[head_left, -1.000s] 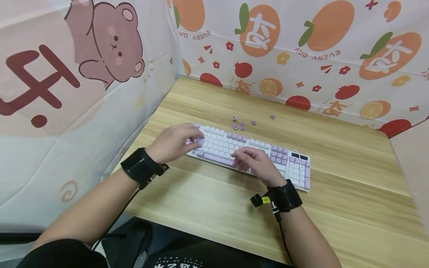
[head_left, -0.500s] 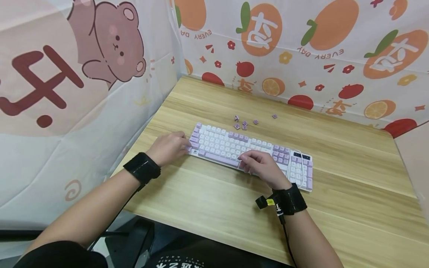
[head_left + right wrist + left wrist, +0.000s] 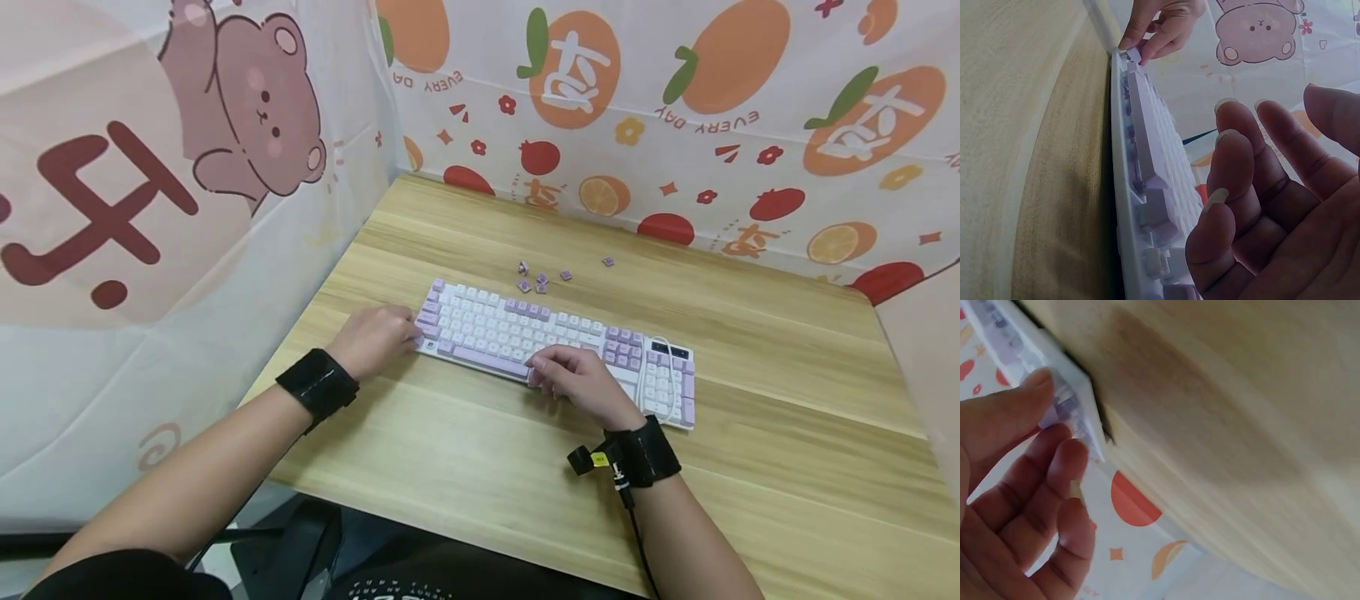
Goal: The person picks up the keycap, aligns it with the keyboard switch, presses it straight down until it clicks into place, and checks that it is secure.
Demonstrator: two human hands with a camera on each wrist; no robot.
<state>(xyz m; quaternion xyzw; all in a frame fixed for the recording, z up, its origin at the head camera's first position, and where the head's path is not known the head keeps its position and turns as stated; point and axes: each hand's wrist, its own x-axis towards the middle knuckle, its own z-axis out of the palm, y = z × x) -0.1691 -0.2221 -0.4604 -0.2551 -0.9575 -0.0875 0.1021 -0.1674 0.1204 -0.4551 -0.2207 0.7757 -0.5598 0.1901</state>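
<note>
A white and lilac keyboard (image 3: 495, 335) lies on the wooden table. At its near left corner my left hand (image 3: 375, 342) pinches a lilac keycap (image 3: 1134, 55) between thumb and fingers. In the left wrist view, the thumb covers part of that keycap (image 3: 1052, 415), and the remaining fingers curl loosely beside the keyboard's end. Over the right end of the space bar hovers my right hand (image 3: 581, 382). Its fingers are relaxed and bent, with nothing between them in the right wrist view.
Several loose purple keycaps (image 3: 542, 287) lie behind the keyboard, one of them farther right. A white cable (image 3: 671, 383) lies looped over the number pad. Printed curtains (image 3: 480, 100) hang along the table's back and left side.
My left hand has come down and left from above the keyboard's left keys to its near left corner. The right hand has hardly moved. The head view has shifted slightly.
</note>
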